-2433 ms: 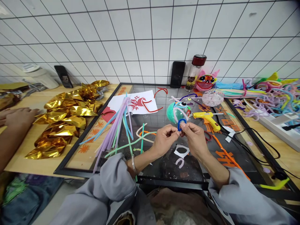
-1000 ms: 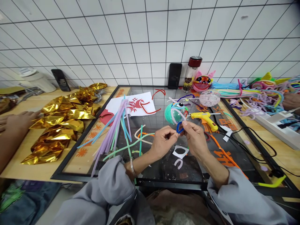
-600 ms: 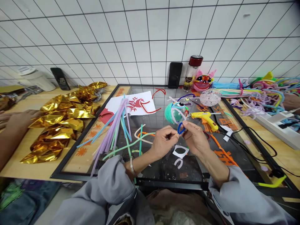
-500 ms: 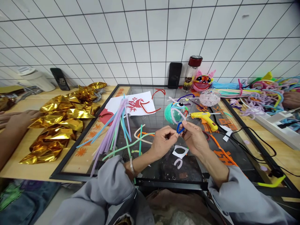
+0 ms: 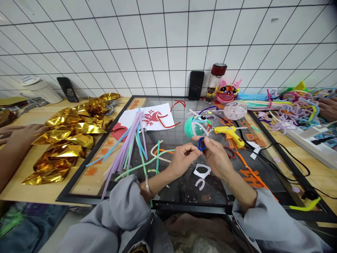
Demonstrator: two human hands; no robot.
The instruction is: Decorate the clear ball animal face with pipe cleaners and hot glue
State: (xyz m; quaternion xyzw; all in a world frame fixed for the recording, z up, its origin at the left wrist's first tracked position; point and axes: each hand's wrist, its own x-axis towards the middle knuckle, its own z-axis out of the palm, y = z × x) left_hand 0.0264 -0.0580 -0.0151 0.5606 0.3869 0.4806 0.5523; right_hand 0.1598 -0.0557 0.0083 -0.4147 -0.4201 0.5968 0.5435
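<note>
A blue pipe cleaner [image 5: 201, 144], bent into a small loop, is pinched between my two hands over the glass-topped board. My left hand [image 5: 184, 157] is closed on its lower end; my right hand [image 5: 218, 154] grips its right side with thumb and fingers. Just beyond them sits a round clear ball [image 5: 198, 127] wrapped in green pipe cleaner, with a cartoon eye on top. A yellow hot glue gun [image 5: 230, 134] lies right of the ball. Below my hands are a white paper cutout [image 5: 202, 170] and a pale curved piece [image 5: 200, 184].
Purple, blue and green pipe cleaners [image 5: 129, 140] lie at left beside white paper [image 5: 158, 117] with a red print. Gold foil [image 5: 71, 140] covers the left table near another person's arm [image 5: 15, 147]. Black cables [image 5: 286, 175] and a power strip [image 5: 310, 146] are at right. A bottle [image 5: 214, 84] stands behind.
The blue loop has opened rounder and turned slightly between my fingers. My right hand has rotated a little, its fingers now reaching behind the loop. The ball and glue gun have stayed put.
</note>
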